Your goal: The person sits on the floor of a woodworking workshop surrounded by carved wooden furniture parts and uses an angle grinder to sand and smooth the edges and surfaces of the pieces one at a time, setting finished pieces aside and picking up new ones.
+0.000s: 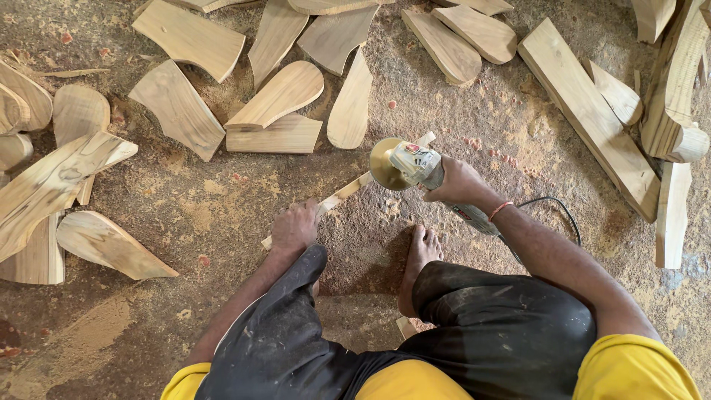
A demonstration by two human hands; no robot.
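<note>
Sawdust covered the dirt floor point(222, 200) where the person crouched, one bare foot point(419, 255) planted flat between the knees. Cut wooden blanks point(278, 96) lay scattered across the upper half of the floor, curved and paddle-shaped, with longer planks point(585, 111) off to the right and more offcuts point(52, 185) piled at the left.

The right hand point(459, 184) was wrapped around the body of an angle grinder point(415, 167), its grip closed tight on the tool, a red thread at the wrist. The grinder's round sanding disc point(384, 163) faced left and sat just above a thin wooden strip point(344, 194); whether disc and wood were touching was hard to tell from this angle. A black cord point(559, 207) trailed from the tool behind the forearm.

The left hand point(294, 228) pressed down on the lower end of that strip, fingers curled over it, pinning it to the floor. The strip ran diagonally up and right from that hand toward the disc.
</note>
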